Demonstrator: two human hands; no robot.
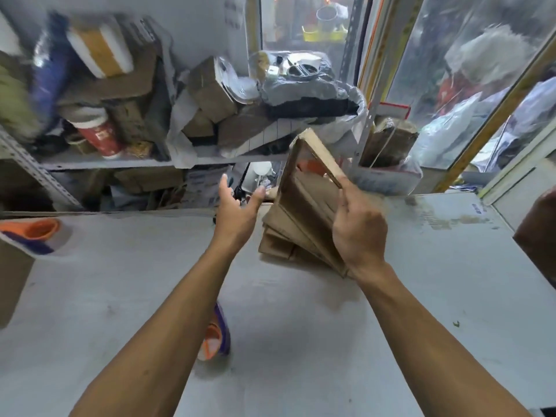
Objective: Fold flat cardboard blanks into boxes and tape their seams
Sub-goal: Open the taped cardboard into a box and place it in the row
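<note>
I am looking down at a grey table (150,281) filling the lower frame, with both bare forearms reaching up from the bottom edge. My right hand (358,224), right of centre, is gripping a cardboard blank (307,188), fingers curled round its right edge; the fingertips are hiding behind the card, so I cannot see how deep the grip goes. The blank is standing partly opened into a tube, tilting up toward the middle of the frame, its lower flaps resting on or near the table, though my hand and wrist are covering that corner. More flat blanks (276,233) seem to be lying under it, but motion blur is making the layers hard to separate. My left hand (237,206), just left of the blank, is hanging open, fingers spread and holding nothing, not touching the card as far as I can tell. A tape roll (215,338), orange and purple, is lying at lower centre, half hidden behind my left forearm. Another orange object (33,233) is sitting at the left edge, blurred. Shelves (126,109) across the upper left are holding smeared boxes and a red cup (100,136). At the right edge a dark brown shape (538,230) is being cut off by the frame.
</note>
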